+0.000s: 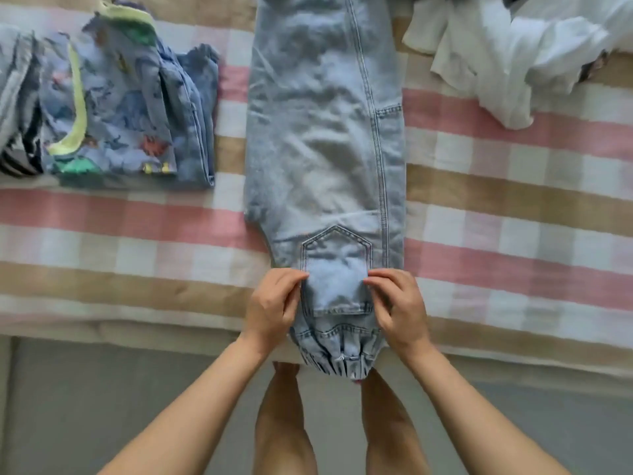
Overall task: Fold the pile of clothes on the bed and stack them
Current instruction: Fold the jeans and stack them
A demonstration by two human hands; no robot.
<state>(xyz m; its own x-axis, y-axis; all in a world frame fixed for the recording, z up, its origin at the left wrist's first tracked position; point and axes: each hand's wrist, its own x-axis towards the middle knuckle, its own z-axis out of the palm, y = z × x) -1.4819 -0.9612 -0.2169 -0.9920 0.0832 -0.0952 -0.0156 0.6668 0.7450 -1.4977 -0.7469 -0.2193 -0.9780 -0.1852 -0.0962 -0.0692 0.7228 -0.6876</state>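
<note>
1. A pair of light-wash jeans (325, 138), folded lengthwise leg on leg, lies down the middle of a pink-and-tan checked bedspread (513, 214), its elastic waistband (334, 359) hanging over the near edge of the bed.

2. The left hand (274, 306) and right hand (397, 310) pinch the denim on either side of the back pocket (334, 279), fingers closed on the cloth, thumbs on top.

3. The step in hand appears to be carrying the waist end up toward the hems. Done well, both hands lift together and level, so the side seam (378, 132) stays straight and the edges meet squarely.

4. The leg panel shows wrinkles; smoothing them flat before creasing should give a tidier, flatter bundle.

5. The gathered waistband is bulky and may spring open; a firm press along the fold would probably help.

6. To the left sits the stack of folded clothes (126, 108), a dinosaur-print garment (116, 97) on top, where the jeans likely go next. Unfolded white garments (520, 53) wait at upper right.
</note>
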